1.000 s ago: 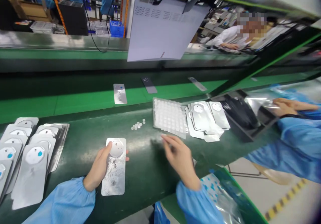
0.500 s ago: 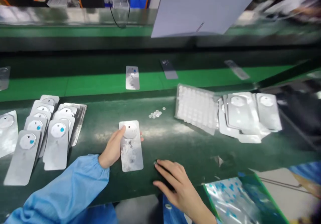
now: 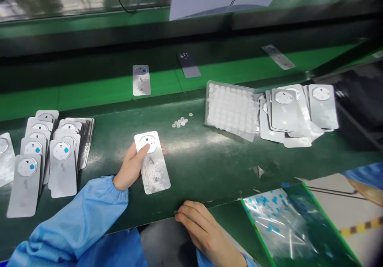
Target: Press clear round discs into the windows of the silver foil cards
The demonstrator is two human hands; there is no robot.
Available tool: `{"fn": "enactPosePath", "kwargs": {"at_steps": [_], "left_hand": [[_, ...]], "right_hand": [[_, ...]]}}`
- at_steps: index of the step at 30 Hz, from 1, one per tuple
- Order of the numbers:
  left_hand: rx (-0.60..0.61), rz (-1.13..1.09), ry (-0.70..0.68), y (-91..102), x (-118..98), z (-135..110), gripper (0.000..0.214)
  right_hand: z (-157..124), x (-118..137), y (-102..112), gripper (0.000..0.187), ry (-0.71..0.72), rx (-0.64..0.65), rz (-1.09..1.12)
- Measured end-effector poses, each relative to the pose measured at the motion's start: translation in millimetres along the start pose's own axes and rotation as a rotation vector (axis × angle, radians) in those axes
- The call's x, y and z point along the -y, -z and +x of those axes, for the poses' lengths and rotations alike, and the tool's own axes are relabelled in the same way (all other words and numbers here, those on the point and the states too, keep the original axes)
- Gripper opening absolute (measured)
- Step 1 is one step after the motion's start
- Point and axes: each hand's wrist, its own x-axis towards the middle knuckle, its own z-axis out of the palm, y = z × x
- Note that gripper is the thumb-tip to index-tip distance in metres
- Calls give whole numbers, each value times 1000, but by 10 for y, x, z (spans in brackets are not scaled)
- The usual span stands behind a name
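My left hand (image 3: 133,165) grips a silver phone back cover (image 3: 152,161) that lies on the dark green bench, thumb on its round camera plate. My right hand (image 3: 199,227) rests at the bench's near edge with fingers curled; what they hold, if anything, I cannot make out. Several small white discs (image 3: 180,122) lie beyond the cover. A white blister tray of discs (image 3: 231,110) sits to the right.
Rows of back covers (image 3: 44,155) with blue dots lie at the left. A loose pile of covers (image 3: 296,111) lies at the right. Single covers (image 3: 141,79) ride on the green conveyor belt behind. A green bin with peeled films (image 3: 278,223) stands at lower right.
My right hand has drawn back from the bench's middle to its near edge. My left hand has kept hold of the cover and turned it slightly. The camera has tilted down.
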Motion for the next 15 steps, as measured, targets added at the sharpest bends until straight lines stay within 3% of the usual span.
{"fn": "enactPosePath", "kwargs": {"at_steps": [3,6,9,12,15], "left_hand": [[20,42,-56,22,47,-28,98],[12,169,-194,35,93,-88,103],[15,390,-294,34,115,-140,69],[34,620,-357,14,110,-169,27],[40,710,-452,-8,112,-192,25]], "right_hand": [[94,50,-21,22,-165,-103,165],[321,45,-28,18,-476,-314,455],[654,0,-22,32,-715,-469,839],[949,-28,-31,39,-811,-516,1153],[1097,-13,-74,40,-842,-540,1285]]}}
